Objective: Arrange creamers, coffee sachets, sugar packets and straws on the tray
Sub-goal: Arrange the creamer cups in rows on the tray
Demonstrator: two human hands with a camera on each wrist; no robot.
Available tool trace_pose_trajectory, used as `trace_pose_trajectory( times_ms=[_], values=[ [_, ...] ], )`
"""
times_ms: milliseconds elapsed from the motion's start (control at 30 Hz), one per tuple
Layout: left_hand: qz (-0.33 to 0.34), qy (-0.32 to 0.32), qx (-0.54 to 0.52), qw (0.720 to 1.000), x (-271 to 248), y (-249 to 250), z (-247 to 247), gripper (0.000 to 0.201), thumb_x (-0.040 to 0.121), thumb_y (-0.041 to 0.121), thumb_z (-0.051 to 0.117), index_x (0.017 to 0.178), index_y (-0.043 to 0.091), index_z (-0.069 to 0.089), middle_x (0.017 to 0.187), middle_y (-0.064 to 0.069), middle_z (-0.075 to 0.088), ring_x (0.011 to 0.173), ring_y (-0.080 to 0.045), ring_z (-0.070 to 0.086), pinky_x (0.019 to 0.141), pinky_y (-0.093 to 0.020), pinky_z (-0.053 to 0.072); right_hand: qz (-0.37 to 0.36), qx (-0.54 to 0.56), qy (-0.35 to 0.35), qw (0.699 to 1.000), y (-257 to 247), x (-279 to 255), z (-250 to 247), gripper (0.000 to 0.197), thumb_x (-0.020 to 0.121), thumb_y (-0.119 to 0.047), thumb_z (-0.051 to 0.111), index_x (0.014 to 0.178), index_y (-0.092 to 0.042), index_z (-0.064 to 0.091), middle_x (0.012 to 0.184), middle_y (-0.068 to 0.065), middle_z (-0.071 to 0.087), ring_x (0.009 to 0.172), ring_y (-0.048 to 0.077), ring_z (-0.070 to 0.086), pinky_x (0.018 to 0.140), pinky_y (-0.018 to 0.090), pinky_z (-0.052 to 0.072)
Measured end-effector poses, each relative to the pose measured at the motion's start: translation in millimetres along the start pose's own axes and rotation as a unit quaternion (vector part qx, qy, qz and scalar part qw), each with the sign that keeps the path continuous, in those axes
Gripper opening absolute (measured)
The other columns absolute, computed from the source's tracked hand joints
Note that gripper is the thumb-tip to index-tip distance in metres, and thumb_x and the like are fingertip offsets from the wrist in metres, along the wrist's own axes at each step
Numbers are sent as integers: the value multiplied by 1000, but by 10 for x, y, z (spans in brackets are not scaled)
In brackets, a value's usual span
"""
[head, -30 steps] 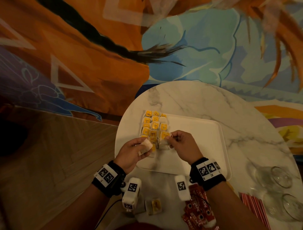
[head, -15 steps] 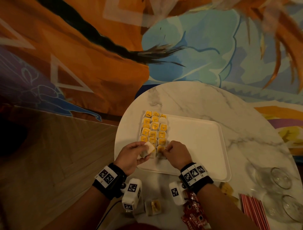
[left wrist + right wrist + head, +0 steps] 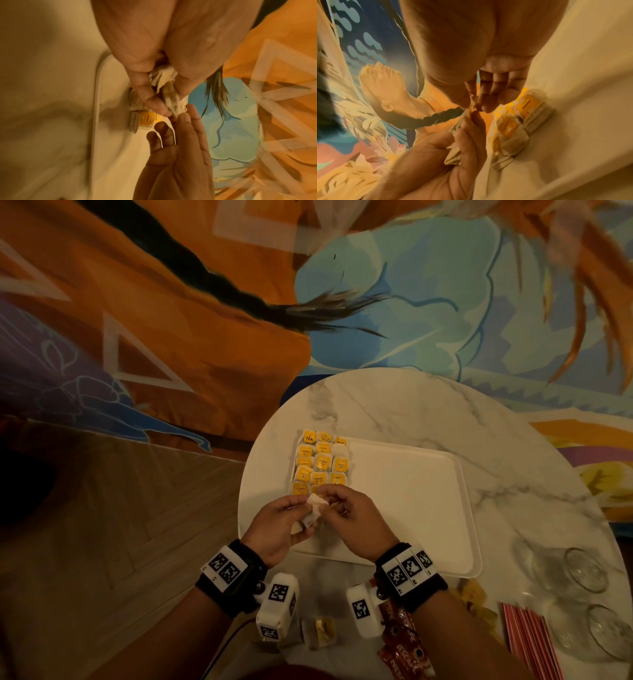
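Since half a second ago the right hand [image 3: 356, 518] has left the yellow-topped packets [image 3: 320, 462] and met the left hand [image 3: 277, 523] over the tray's [image 3: 411, 508] near left corner. Head view: both pinch a pale bunch of packets [image 3: 313, 508], likely to peel one off for the rows. Left wrist view: left fingers [image 3: 154, 104] clamp the bunch [image 3: 164, 81]. Right wrist view: right fingers [image 3: 485, 106] nip its tip beside the laid rows [image 3: 517, 121].
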State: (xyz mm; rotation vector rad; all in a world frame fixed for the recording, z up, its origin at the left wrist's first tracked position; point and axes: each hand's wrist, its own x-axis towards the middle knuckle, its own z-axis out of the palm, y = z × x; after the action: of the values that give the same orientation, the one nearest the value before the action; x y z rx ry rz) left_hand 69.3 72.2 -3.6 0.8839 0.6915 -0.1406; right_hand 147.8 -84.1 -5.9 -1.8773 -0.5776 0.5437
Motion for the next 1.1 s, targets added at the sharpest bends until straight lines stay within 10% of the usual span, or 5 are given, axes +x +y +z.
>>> trace_pose_trajectory(
  times_ms=[300,600,800,1100],
  values=[
    [10,-39,59,997,-21,-3,-37,20,100,8,56,118,6,65,83,-9,66,61,-14,58,53,-22,45,-75,-9,-8,997,9,-2,-11,10,89,-13,70,97,-16,74,110,-6,64,99,9,63,80,16,48],
    [70,-30,180,981,-103,59,-113,24,100,34,58,102,16,74,87,-1,69,73,-15,60,63,-27,43,-10,60,-14,998,-16,35,-8,7,94,-17,66,100,-16,69,91,6,74,85,28,72,83,50,59],
    [98,-32,216,971,-75,82,-139,11,96,18,65,97,16,75,85,-3,70,75,-16,60,63,-27,45,10,66,-9,998,-31,56,28,19,94,-19,70,112,-16,70,95,3,74,86,19,72,82,36,60],
    [66,23,69,995,-16,153,-263,21,95,-1,58,110,5,70,102,-14,75,91,-29,69,79,-36,56,79,-38,-29,996,38,94,87,19,93,-24,70,86,-6,73,76,8,74,64,12,69,62,28,54]
  ],
)
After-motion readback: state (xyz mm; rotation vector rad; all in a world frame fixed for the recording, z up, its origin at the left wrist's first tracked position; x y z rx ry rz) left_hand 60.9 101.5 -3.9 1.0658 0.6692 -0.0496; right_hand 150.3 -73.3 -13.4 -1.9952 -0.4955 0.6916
